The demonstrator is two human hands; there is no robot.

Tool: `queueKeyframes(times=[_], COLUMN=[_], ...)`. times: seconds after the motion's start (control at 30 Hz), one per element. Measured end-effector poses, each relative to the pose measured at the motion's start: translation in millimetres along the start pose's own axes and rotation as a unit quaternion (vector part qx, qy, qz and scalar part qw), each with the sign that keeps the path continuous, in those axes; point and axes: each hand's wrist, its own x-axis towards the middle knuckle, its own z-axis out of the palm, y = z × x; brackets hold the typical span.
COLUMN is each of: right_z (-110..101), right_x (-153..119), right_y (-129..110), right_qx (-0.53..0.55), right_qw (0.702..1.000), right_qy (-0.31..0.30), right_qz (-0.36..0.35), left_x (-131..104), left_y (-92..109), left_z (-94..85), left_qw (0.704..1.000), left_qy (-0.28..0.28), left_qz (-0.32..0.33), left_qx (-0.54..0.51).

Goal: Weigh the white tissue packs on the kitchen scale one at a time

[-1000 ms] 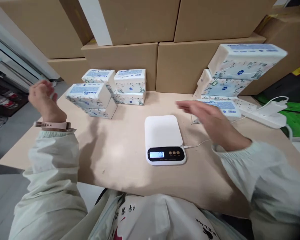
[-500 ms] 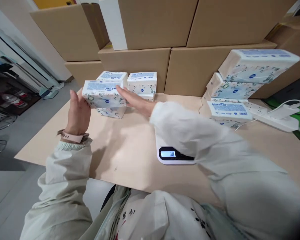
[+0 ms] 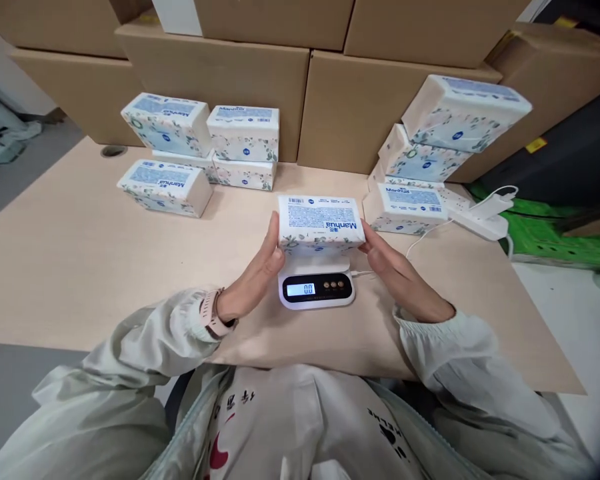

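Note:
Between my two hands is a white and blue tissue pack (image 3: 321, 223), gripped at its ends above a small white scale (image 3: 317, 301). My left hand (image 3: 255, 277) presses on the pack's left end. On the right end are the fingers of my right hand (image 3: 397, 270). The scale's lit display (image 3: 301, 289) reads 0.0. Whether the pack touches the scale's plate is hard to tell. More packs stand at the back left, with a single pack (image 3: 165, 187) in front of them. A leaning stack of packs (image 3: 435, 160) rises at the right.
Cardboard boxes (image 3: 360, 117) form a wall along the back of the wooden table (image 3: 105, 267). A white power strip (image 3: 480, 217) with cables lies at the right, beside a green object (image 3: 550, 240). A round hole (image 3: 113, 152) is in the table's back left.
Both hands have brought a pack from the left stack to above the scale. The view has shifted right, and the scale's buttons now show.

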Motion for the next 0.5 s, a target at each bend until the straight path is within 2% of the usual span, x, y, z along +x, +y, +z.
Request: queueKeyframes(times=[0.1, 0.2, 0.27, 0.33, 0.43, 0.5], right_z=[-4, -6, -7, -9, -9, -9], right_x=[0, -7, -12, -17, -19, -19], right_y=[21, 39, 48, 52, 51, 48], right_qx=[-0.021, -0.055, -0.083, -0.1, -0.099, -0.096], right_qw=[0.999, 0.98, 0.951, 0.924, 0.906, 0.906], right_qy=[0.046, 0.178, 0.276, 0.346, 0.39, 0.393], right_qz=[-0.015, -0.073, -0.11, -0.129, -0.131, -0.125], left_x=[-8, -16, -20, -21, -20, -19], left_y=[-8, -14, -18, -20, -18, -16], left_z=[-0.3, -7.9, -14.4, -20.4, -25.1, -25.1], left_qw=[0.999, 0.999, 0.996, 0.992, 0.985, 0.983], left_qy=[-0.038, 0.006, 0.049, 0.083, 0.128, 0.145], left_qz=[-0.03, -0.019, -0.005, 0.003, -0.001, -0.004], left_qx=[0.006, 0.038, 0.071, 0.098, 0.112, 0.116])
